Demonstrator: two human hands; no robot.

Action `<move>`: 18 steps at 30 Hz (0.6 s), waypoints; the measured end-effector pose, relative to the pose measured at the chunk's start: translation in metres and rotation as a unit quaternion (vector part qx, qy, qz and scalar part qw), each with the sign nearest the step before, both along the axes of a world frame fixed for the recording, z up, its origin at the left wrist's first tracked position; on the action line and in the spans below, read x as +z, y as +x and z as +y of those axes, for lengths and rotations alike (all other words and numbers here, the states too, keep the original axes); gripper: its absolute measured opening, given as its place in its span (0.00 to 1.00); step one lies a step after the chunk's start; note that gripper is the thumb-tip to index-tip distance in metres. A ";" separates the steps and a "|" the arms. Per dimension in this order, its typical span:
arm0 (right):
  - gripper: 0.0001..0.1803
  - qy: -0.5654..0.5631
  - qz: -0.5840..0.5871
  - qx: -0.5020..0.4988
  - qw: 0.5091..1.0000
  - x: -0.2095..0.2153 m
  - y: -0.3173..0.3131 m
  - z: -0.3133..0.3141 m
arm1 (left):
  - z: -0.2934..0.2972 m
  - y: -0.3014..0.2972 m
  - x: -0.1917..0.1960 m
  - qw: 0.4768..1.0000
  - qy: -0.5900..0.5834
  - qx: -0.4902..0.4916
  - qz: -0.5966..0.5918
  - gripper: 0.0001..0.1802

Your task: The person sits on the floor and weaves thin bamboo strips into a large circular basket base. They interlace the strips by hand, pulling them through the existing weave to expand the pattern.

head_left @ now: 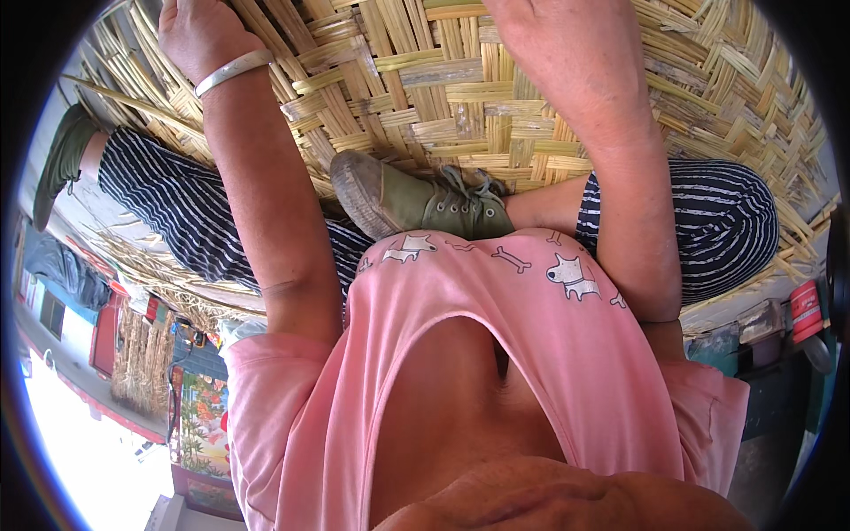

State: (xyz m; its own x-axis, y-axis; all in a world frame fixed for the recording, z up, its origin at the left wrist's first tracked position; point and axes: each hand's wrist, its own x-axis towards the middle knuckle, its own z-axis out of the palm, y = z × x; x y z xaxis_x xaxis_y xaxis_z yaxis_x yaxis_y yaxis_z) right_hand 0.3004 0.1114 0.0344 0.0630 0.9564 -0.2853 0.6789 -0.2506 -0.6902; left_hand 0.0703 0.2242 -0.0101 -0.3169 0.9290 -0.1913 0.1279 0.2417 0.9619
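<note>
Your left hand [190, 35] presses down on woven bamboo mat [460, 97], grip unclear; right hand [531, 22] cut off at top edge, state unclear. Mat: flat, stiff, yellow-green strips, coarse basketweave.

Fingers of both hands and the far woven mat [460, 80], beyond the top edge.

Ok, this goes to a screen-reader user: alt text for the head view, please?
Both hands, left hand and right hand, rest on a woven bamboo mat at the top edge, fingers cut off. Below are striped trousers and a green shoe.
</note>
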 end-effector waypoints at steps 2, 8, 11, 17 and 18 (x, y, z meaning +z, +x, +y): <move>0.08 0.005 0.000 -0.005 1.000 0.000 0.001 0.000 | -0.005 0.003 0.008 0.999 -0.004 -0.028 -0.014 0.19; 0.09 -0.017 -0.009 -0.029 0.999 0.034 0.002 0.003 | 0.001 0.018 0.013 0.998 -0.032 0.004 0.049 0.21; 0.10 -0.062 0.039 -0.002 0.997 0.024 0.000 0.011 | -0.009 0.005 0.011 0.995 -0.011 0.039 0.087 0.22; 0.12 0.024 -0.002 -0.033 0.999 0.020 -0.002 -0.001 | -0.016 0.020 0.027 0.998 -0.012 -0.040 0.051 0.23; 0.12 0.031 0.001 -0.028 0.999 0.013 -0.001 -0.002 | -0.014 0.022 0.021 0.997 0.002 -0.015 0.071 0.23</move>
